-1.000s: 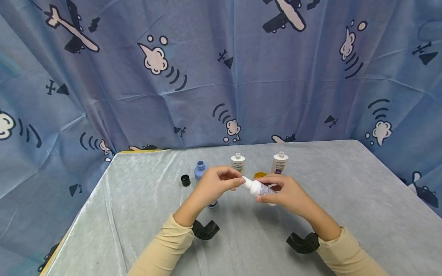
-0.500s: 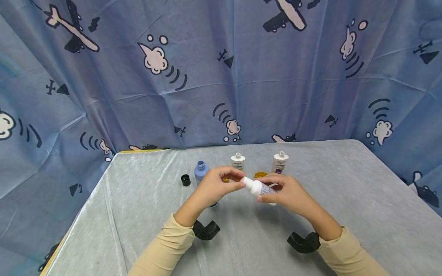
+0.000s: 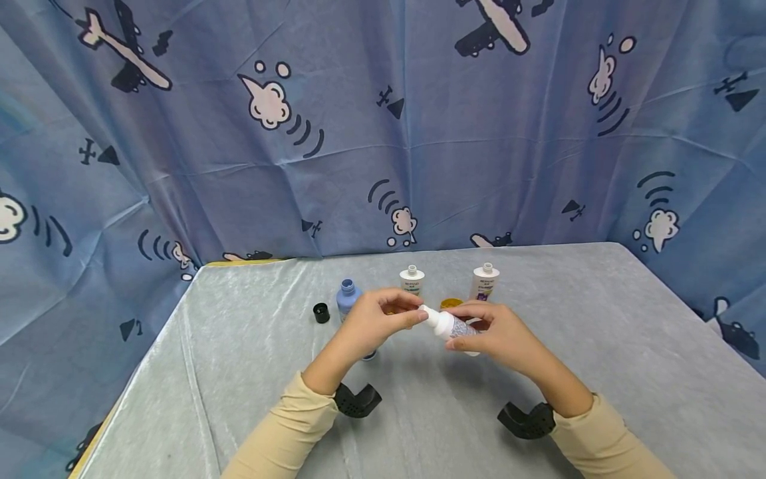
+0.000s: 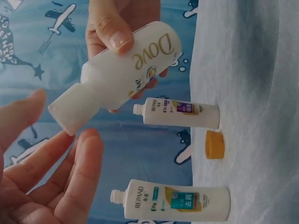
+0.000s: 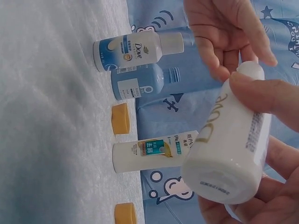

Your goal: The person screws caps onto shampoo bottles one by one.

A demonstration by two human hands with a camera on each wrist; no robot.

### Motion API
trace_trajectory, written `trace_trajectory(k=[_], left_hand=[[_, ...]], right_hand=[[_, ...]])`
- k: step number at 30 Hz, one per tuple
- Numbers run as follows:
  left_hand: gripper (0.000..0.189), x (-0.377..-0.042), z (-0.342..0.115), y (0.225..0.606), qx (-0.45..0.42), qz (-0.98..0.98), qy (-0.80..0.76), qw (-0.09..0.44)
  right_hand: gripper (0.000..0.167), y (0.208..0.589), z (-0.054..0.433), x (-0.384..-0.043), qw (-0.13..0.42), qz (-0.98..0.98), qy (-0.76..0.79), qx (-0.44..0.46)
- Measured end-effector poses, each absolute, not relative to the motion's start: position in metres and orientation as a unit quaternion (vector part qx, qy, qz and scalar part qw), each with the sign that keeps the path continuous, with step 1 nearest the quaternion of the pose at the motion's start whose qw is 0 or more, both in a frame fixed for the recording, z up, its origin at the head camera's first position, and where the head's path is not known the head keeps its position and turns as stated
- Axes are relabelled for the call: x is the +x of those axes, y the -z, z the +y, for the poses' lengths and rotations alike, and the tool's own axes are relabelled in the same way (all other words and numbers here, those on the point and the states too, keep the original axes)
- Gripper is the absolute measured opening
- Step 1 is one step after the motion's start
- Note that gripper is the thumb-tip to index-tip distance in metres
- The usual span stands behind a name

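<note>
My right hand [image 3: 503, 336] grips a white Dove bottle [image 4: 140, 65] above the table. It is tilted, its white cap [image 4: 74, 109] toward my left hand. The left hand [image 3: 380, 316] is at that cap, thumb and fingers spread on either side. In the left wrist view a small gap shows between the thumb and the cap, and the fingertips are right at its lower corner. In the right wrist view, my right thumb lies along the bottle near its neck, and the bottle's base faces the camera.
Behind the hands stand two uncapped white REPAND bottles [image 3: 413, 279] and an uncapped blue bottle [image 3: 347, 298]. Another Dove bottle [image 5: 131, 51], white and blue with its cap on, stands by the blue one. Two orange caps [image 5: 120, 119] and a black cap [image 3: 321, 313] lie on the table.
The left fingers have shifted slightly around the cap. The right hand and its bottle have stayed almost where they were.
</note>
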State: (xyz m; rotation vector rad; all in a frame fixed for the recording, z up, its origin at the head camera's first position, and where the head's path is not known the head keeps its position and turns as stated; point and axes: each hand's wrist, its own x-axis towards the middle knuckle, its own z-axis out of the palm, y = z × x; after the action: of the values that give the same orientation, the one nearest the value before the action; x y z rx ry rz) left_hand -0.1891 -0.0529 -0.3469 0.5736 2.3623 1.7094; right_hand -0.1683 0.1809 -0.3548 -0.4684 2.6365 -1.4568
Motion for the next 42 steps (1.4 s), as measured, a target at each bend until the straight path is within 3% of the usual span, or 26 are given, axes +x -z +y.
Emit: trace_trajectory(k=[7,14,20,30,42], left_hand=[[0.024,-0.1895,-0.0525,0.3483,0.2,0.795,-0.567,0.081],[0.029,-0.189,-0.0539,0.3462,0.236,0.786,-0.565,0.091],[0.039,-0.1893,-0.0539,0.3461,0.207,0.769,-0.595,0.104],[0.024,-0.1885,-0.0533,0.3468,0.182,0.793,-0.575,0.091],[0.025,-0.1894,-0.0526,0.3474,0.214,0.787,-0.572,0.083]], right_hand=[[0.048,0.3552,0.1815,-0.1684,0.044,0.859,0.484,-0.162],[0.049,0.3545,0.1816,-0.1677,0.048,0.86,0.483,-0.155],[0.048,0.3534,0.1813,-0.1672,0.047,0.859,0.486,-0.155],[0.05,0.3531,0.1807,-0.1667,0.053,0.858,0.489,-0.151],[0.048,0.3548,0.1821,-0.1684,0.047,0.86,0.485,-0.152]])
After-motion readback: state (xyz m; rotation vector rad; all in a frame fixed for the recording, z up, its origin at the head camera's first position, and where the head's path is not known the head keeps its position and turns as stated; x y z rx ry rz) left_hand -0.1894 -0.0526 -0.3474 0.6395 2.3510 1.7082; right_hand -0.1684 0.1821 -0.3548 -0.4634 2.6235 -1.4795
